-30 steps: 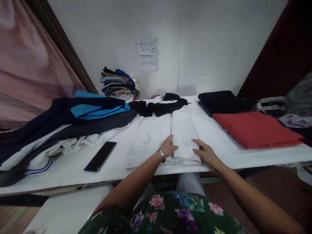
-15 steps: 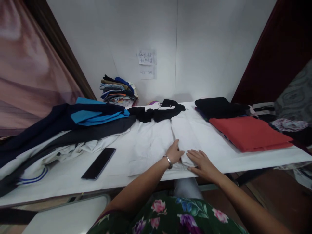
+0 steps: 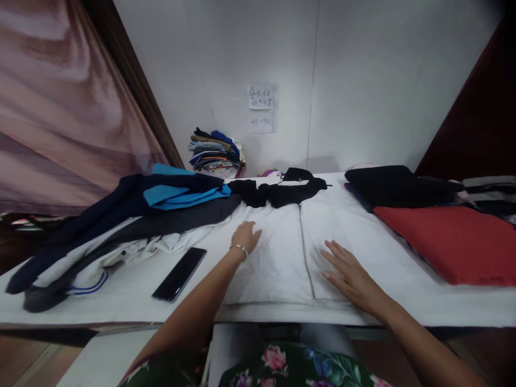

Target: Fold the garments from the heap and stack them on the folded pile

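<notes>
A white jacket with black at its collar and shoulders (image 3: 278,258) lies flat on the table, its front seam running down the middle. At the jacket's left edge, my left hand (image 3: 245,236) rests with fingers stretched out and thumb apart, a bracelet on its wrist. Over the jacket's right front panel is my right hand (image 3: 349,271), palm down, fingers spread and slightly blurred. Whether the right hand touches the cloth I cannot tell. Neither hand grips anything.
A black phone (image 3: 179,274) lies left of the jacket. Beyond it are heaped dark and blue garments (image 3: 133,209). Folded red clothing (image 3: 447,242) and black clothing (image 3: 395,185) lie on the right. A folded clothes stack (image 3: 215,153) stands by the wall.
My hands have moved apart from the jacket's lower middle, the left going left and farther up, the right going right. The jacket's front panels now lie flatter. The view has shifted left.
</notes>
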Demonstrator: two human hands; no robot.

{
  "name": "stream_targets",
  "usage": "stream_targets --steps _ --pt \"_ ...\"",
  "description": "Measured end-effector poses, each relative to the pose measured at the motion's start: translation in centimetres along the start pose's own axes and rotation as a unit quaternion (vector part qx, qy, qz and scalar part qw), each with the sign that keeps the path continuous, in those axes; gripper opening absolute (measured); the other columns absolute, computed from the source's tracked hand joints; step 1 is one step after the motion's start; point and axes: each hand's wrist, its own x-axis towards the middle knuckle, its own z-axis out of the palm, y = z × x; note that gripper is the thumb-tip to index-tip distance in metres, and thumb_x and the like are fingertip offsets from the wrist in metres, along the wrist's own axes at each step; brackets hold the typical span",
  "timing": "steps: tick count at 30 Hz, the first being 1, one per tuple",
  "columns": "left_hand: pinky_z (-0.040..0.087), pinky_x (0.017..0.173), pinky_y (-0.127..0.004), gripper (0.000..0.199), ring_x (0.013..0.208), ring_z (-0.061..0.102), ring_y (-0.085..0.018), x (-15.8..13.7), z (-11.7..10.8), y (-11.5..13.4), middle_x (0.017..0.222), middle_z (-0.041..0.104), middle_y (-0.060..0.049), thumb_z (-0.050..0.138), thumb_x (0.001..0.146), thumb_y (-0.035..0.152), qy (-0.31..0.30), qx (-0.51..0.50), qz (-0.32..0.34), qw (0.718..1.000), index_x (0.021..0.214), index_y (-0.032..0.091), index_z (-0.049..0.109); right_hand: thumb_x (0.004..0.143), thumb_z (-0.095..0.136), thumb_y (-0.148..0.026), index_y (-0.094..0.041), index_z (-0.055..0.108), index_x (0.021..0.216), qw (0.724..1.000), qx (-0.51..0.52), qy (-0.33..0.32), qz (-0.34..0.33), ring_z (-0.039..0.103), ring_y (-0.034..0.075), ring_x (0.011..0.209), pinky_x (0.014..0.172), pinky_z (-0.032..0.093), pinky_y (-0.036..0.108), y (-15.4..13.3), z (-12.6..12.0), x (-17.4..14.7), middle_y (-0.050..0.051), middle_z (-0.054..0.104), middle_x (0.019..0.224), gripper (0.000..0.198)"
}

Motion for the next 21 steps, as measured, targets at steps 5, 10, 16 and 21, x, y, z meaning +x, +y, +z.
stream_targets --steps 5,10,16,21 --pt "0.041 0.094 -0.033 0.047 0.118 0.053 -0.028 5.5 -0.5 -5.1 0.13 0.055 -0.019 0.041 0.093 0.042 -0.008 0.028 -0.123 0.992 0.124 0.01 0.055 0.091 0.042 -0.053 -0.026 0.043 0.141 0.995 -0.072 -0.072 0.017 0.024 0.03 0.141 0.111 0.021 0.058 1.4 3.5 1.4 0.011 0.03 0.152 0.057" --pt "0.045 0.087 -0.035 0.052 0.114 0.057 -0.03 9.7 1.3 -4.4 0.123 0.061 -0.021 0.042 0.091 0.05 -0.027 0.016 -0.141 0.989 0.115 0.009 0.061 0.094 0.034 -0.055 -0.025 0.039 0.144 0.987 -0.124 -0.101 0.016 0.023 0.027 0.142 0.112 0.02 0.054 1.5 4.4 1.0 0.011 0.027 0.153 0.059" --pt "0.047 0.085 -0.037 0.036 0.112 0.059 -0.03 12.0 1.7 -5.4 0.119 0.063 -0.021 0.044 0.092 0.034 -0.029 0.026 -0.151 0.988 0.112 0.011 0.064 0.095 0.033 -0.054 -0.026 0.035 0.146 0.985 -0.126 -0.115 0.027 0.02 0.026 0.143 0.114 0.018 0.053 0.9 3.6 1.1 0.008 0.025 0.154 0.059" --pt "0.048 0.085 -0.038 0.032 0.108 0.062 -0.029 12.0 1.9 -7.5 0.112 0.067 -0.018 0.047 0.091 0.035 -0.017 0.033 -0.157 0.987 0.108 0.015 0.064 0.095 0.035 -0.053 -0.029 0.032 0.146 0.987 -0.108 -0.114 0.026 0.018 0.026 0.143 0.115 0.018 0.054 1.0 3.9 0.7 0.004 0.021 0.155 0.057"
